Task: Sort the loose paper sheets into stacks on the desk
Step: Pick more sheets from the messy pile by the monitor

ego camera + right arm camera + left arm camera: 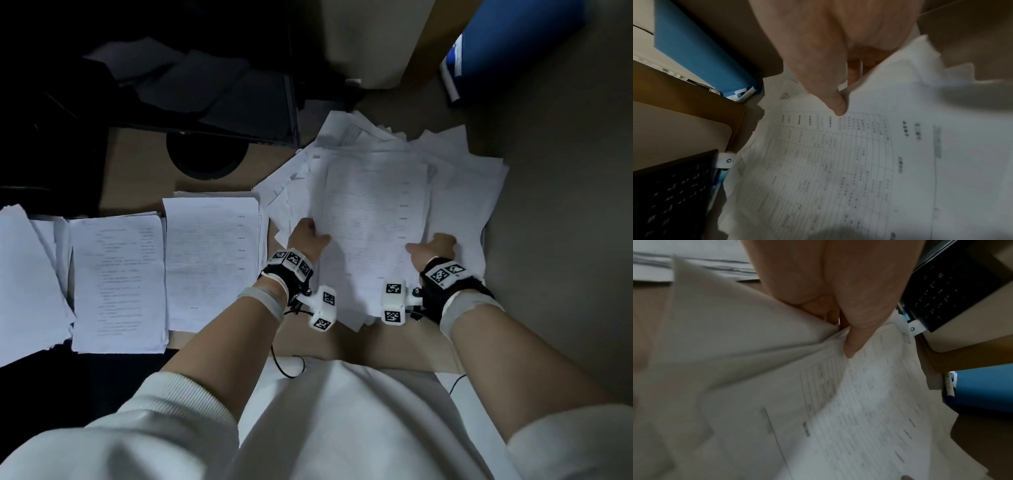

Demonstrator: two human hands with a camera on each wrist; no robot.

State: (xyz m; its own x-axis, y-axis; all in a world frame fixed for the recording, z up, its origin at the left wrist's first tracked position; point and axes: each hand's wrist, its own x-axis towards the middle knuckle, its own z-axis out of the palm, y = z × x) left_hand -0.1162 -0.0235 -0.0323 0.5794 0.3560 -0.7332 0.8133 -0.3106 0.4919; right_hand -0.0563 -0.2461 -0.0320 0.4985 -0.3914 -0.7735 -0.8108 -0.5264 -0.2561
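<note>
A person's left hand (306,236) and right hand (434,248) each pinched a side edge of the top white printed paper sheet (373,219), thumb over the page and fingers tucked beneath, so both grips were closed on that one sheet as it lay over the loose, fanned heap of white paper sheets (459,192) at the right end of the light brown wooden counter (144,161). To the left sat three sorted white paper stacks: the nearest stack (212,260) just beside the heap, a middle stack (118,284) touching it, and a rougher far-left stack (24,274) overhanging the counter's near edge. The left wrist view showed the thumb (855,337) pressing a crease into the page where it bowed upward, and blur made it impossible to tell whether one sheet or several sat in the pinch. The likeliest slip, on this evidence, was a second sheet clinging underneath and landing in the wrong stack; a pull from one hand ahead of the other could also tear or crumple the thin page. Dragging it sideways could sweep heap sheets off the counter's right edge, where they already overhung, or nudge the nearest stack askew. A black laptop keyboard (674,194) and a blue folder (701,48) stood beyond the heap.
</note>
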